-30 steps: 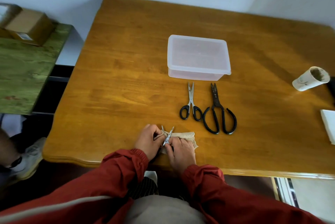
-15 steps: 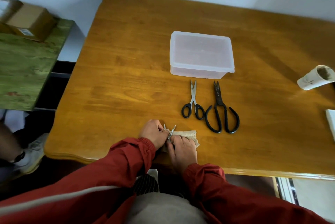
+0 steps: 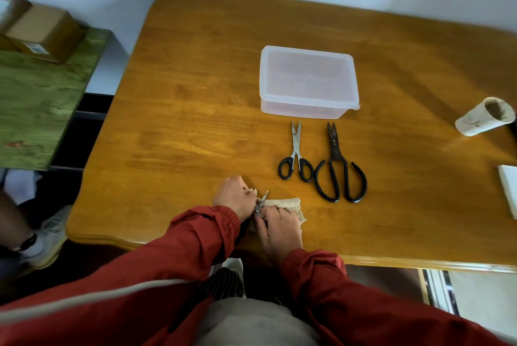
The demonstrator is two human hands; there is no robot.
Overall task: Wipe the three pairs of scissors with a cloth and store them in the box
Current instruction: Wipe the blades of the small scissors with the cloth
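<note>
Right hand [image 3: 281,226] grips small scissors [image 3: 261,202]; left hand [image 3: 232,196] pinches cloth [image 3: 288,203].

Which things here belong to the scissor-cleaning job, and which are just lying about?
Part of the job: small scissors being wiped; cloth; black-handled scissors; large black scissors; lidded plastic box.

Lying about: paper cup on its side; cardboard box on the green side table; white object at the right edge.

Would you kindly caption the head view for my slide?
Left hand and right hand wipe small scissors with a cloth; medium scissors and large scissors wait before the closed box.
</note>
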